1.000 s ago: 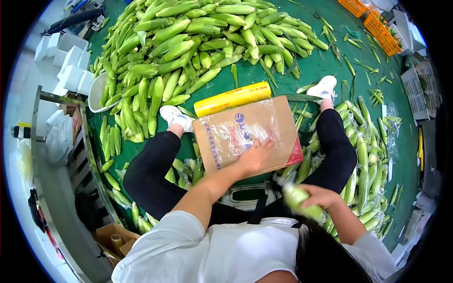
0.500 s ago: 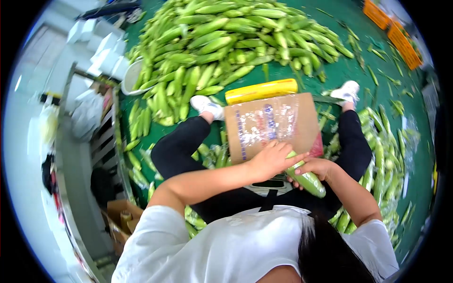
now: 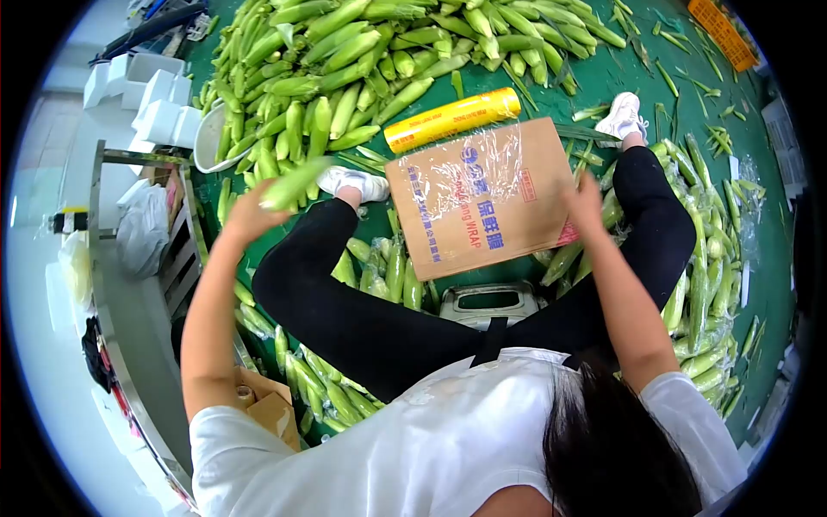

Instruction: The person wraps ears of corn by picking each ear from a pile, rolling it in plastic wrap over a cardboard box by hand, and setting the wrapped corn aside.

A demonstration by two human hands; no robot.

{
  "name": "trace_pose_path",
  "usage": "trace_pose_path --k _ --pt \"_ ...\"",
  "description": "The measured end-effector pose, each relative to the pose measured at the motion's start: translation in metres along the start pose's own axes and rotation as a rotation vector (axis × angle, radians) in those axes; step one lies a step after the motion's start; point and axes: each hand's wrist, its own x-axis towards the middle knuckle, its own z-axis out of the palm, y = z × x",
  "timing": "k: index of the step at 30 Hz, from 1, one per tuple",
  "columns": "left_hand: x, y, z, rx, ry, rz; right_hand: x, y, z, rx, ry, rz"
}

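Left of cardboard (image 3: 482,202): held green corn ear (image 3: 295,183) in left hand (image 3: 252,213); could not tell grip of right hand (image 3: 586,205).

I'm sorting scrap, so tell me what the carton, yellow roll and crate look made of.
Carton: matte brown cardboard, by its flat printed face; the glinting film on top looks like clear plastic.
Yellow roll: glossy, probably plastic, by the shine along its curve.
Crate: likely plastic, by its even orange colour and lattice; finish too small to tell.

An orange crate (image 3: 722,34) is at the upper right. White foam boxes (image 3: 158,121) sit upper left, near a plastic bag (image 3: 142,234).
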Motion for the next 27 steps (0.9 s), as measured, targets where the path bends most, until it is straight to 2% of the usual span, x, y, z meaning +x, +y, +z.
trace_pose_path --k 1,2,3,4,5,6,7,8,9,11,12,13,14,15,16,17,18,20,21,23,25,27 --pt "-0.01 -0.028 -0.013 0.048 0.007 -0.185 0.024 0.008 -0.01 -0.031 0.195 0.075" --pt "-0.008 -0.117 -0.004 0.313 -0.032 -0.134 0.037 -0.004 -0.026 -0.048 0.231 0.293" --pt "-0.015 -0.173 -0.002 0.425 -0.242 -0.255 0.051 0.023 -0.024 0.043 0.197 0.463" --pt "-0.029 -0.245 0.012 0.565 -0.47 -0.283 0.063 0.09 -0.002 0.119 0.072 0.653" --pt "-0.034 -0.232 0.012 0.528 -0.635 -0.338 0.074 0.139 0.019 0.202 -0.055 0.836" --pt "-0.039 -0.224 0.012 0.489 -0.799 -0.394 0.056 0.135 0.027 0.487 -0.154 0.992" --pt "-0.031 -0.218 0.029 0.548 -0.6 -0.298 0.022 0.129 0.029 0.772 -0.26 1.14" --pt "-0.023 -0.212 0.047 0.608 -0.397 -0.208 0.006 0.129 0.025 0.918 -0.252 1.147" --pt "0.007 -0.142 0.049 0.368 -0.201 -0.055 -0.004 0.126 0.021 1.065 -0.245 1.151" --pt "0.072 -0.01 0.09 -0.02 0.075 0.066 -0.01 0.096 0.008 1.144 -0.185 1.293" --pt "0.085 0.093 0.09 -0.343 0.027 0.054 -0.025 0.081 0.007 1.242 -0.063 1.308" --pt "0.118 0.118 0.145 -0.458 -0.053 0.196 -0.04 0.065 0.014 1.35 0.068 1.307" --pt "0.148 0.15 0.191 -0.503 -0.002 0.533 -0.063 0.045 0.03 1.336 0.151 1.244" --pt "0.166 0.199 0.216 -0.448 0.03 0.577 -0.087 0.038 0.04 1.316 0.231 1.181" --pt "0.181 0.241 0.234 -0.512 0.099 0.551 -0.113 0.067 0.064 1.442 0.332 1.479" --pt "0.197 0.272 0.26 -0.39 0.173 0.54 -0.134 0.085 0.087 1.446 0.357 1.604" --pt "0.206 0.295 0.277 -0.279 0.147 0.535 -0.156 0.086 0.107 1.428 0.342 1.643" --pt "0.205 0.318 0.293 0.031 0.064 0.674 -0.168 0.079 0.141 1.452 0.309 1.614" --pt "0.203 0.324 0.332 -0.606 -0.064 0.702 -0.16 0.073 0.156 1.464 0.285 1.587" --pt "0.202 0.307 0.355 -0.865 -0.073 0.732 -0.136 0.064 0.183 1.481 0.226 1.534" --pt "0.182 0.313 0.312 -0.131 0.034 0.816 -0.123 0.05 0.198 1.467 0.184 1.516" --pt "0.188 0.313 0.31 -0.183 -0.01 0.84 -0.107 0.036 0.209 1.464 0.161 1.489"
